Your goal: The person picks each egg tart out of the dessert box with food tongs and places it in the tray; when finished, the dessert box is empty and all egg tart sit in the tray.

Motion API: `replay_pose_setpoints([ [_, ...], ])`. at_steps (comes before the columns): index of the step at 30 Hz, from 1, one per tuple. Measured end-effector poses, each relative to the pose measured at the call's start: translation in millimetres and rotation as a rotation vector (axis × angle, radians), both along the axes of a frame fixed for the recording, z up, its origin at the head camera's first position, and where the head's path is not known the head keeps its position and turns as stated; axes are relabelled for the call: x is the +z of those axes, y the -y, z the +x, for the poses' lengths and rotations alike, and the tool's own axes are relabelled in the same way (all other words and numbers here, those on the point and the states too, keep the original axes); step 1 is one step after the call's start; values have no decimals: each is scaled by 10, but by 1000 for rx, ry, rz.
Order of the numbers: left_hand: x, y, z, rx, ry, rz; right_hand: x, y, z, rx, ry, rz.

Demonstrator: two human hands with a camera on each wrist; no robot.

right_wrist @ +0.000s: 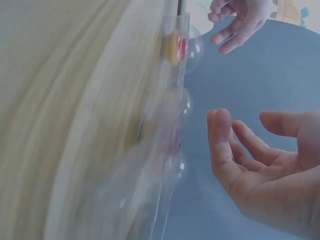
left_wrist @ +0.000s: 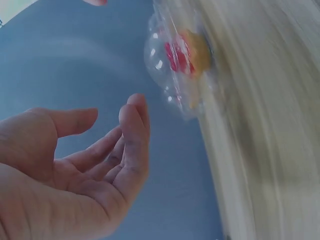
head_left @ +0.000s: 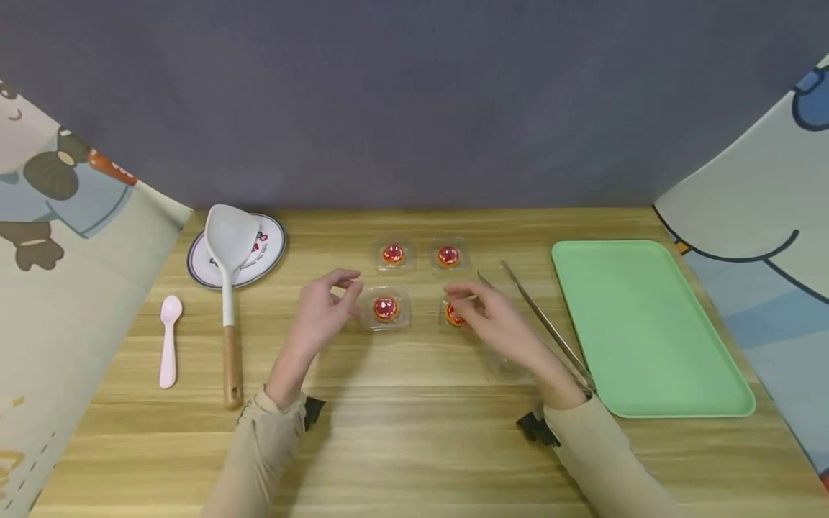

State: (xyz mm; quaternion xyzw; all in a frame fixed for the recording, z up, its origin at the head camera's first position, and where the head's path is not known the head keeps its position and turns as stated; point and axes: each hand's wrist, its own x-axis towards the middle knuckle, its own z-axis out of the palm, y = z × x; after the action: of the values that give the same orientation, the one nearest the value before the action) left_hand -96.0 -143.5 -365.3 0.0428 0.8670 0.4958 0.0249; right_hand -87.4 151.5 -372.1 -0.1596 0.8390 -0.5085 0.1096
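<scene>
Several small red-topped tarts sit in clear plastic boxes on the wooden table. My left hand (head_left: 322,309) hovers just left of the front-left boxed tart (head_left: 385,309), fingers loosely bent and holding nothing. In the left wrist view, a gap separates the fingertips from that box. My right hand (head_left: 500,327) is over the front-right boxed tart (head_left: 452,314) and partly hides it; its fingers curve loosely with nothing between them. Behind these stand a back-left boxed tart (head_left: 393,255) and a back-right boxed tart (head_left: 448,257). All the lids look closed.
Metal tongs (head_left: 547,324) lie by my right forearm, which partly covers another clear plastic box (head_left: 505,365). A green tray (head_left: 648,324) lies at the right. On the left are a plate (head_left: 275,248), a white turner with wooden handle (head_left: 232,367) and a pink spoon (head_left: 169,338).
</scene>
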Motion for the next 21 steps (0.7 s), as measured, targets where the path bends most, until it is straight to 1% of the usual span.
replay_pose_setpoints([
  [4,-35,76,-34,6,46,3,26,182,-75,-4,20,-24],
  [9,-40,131,-67,3,115,46,37,339,-172,-6,48,-52],
  [14,-59,157,-95,5,157,63,12,441,-265,-4,29,-45],
  [17,-84,172,-106,8,190,50,-28,507,-313,-11,26,-37],
  [21,-132,173,-111,-8,242,45,-55,593,-350,3,26,-4],
])
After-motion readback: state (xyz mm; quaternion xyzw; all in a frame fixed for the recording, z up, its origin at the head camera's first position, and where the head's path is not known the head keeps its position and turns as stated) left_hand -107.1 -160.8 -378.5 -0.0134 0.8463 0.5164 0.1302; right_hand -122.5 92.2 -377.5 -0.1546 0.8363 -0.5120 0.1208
